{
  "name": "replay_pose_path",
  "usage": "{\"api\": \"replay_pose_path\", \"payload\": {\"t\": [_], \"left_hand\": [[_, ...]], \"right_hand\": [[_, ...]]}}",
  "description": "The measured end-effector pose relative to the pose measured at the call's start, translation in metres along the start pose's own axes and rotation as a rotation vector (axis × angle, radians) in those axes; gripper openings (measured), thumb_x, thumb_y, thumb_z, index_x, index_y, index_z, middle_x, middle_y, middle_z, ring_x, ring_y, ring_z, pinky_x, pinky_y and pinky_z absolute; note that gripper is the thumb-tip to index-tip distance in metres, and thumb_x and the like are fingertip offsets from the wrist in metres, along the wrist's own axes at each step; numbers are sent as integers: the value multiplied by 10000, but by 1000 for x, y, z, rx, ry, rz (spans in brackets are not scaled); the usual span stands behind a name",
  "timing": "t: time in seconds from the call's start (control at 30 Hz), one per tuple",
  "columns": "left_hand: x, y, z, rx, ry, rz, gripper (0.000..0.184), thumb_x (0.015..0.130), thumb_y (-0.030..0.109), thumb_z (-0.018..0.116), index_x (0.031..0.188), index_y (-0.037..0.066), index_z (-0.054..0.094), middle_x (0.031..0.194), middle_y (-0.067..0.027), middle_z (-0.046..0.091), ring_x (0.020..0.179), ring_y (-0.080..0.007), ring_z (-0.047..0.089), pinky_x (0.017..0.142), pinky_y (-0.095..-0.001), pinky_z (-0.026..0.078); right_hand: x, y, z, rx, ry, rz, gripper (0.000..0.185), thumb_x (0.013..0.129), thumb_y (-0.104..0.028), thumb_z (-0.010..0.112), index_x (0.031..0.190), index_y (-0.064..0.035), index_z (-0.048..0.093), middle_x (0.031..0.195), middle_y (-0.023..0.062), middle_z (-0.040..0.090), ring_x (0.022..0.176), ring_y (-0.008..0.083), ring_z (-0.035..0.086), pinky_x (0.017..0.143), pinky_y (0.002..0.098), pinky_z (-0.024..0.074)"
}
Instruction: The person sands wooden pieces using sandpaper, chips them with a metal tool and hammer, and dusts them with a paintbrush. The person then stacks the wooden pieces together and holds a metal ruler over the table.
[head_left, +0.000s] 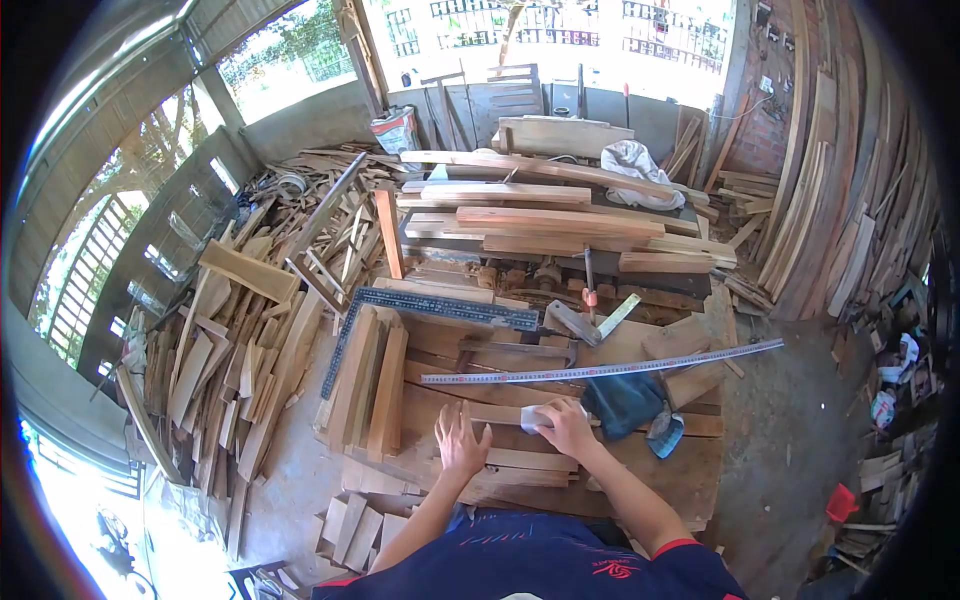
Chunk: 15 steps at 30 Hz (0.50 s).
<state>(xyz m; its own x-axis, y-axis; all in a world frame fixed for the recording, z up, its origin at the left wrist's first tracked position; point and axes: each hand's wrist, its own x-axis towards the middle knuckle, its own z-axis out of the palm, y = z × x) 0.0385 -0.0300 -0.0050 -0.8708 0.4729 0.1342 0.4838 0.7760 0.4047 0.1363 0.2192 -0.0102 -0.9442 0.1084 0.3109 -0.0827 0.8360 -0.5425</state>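
Observation:
My right hand [568, 425] is closed on a small pale, flat-looking piece [531, 419], whose kind I cannot make out. The piece is over a narrow wooden strip [495, 412] on the workbench. My left hand [462, 440] is at the strip's left end, fingers apart, seemingly touching the wood. Just beyond both hands stretches a tape measure blade [560, 376]. A dark cloth [622, 402] lies right of my right hand. Short boards [525, 460] are stacked nearer my body.
Upright-edged planks [365, 385] stand left, under a dark framing square [440, 306]. A hammer [520, 348] and a metal angle piece [618, 315] lie farther back. Long timbers [560, 222] are stacked behind. Scrap wood [230, 370] heaps up at the left; tall boards [830, 170] lean right.

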Motion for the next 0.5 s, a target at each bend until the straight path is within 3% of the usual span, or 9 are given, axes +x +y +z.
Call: {"api": "replay_pose_path", "payload": {"t": [0.37,0.5], "left_hand": [[-3,5,-5,33,-40,85,863,907,416,675,1600,-3,377,1619,-266,422,1552,-453,296,1251,-608,230],[-9,26,-2,44,-97,279,877,885,358,663,1612,-15,343,1650,-281,368,1590,-436,240,1260,-650,194]], "right_hand": [[29,-27,24,36,-85,6,376,840,-230,824,1185,-113,729,1147,130,693,1156,362,624,1004,495,496],[35,-31,37,101,-30,2,432,840,-202,805,1234,-75,683,1193,172,695,1157,394,621,1014,506,492]]}}
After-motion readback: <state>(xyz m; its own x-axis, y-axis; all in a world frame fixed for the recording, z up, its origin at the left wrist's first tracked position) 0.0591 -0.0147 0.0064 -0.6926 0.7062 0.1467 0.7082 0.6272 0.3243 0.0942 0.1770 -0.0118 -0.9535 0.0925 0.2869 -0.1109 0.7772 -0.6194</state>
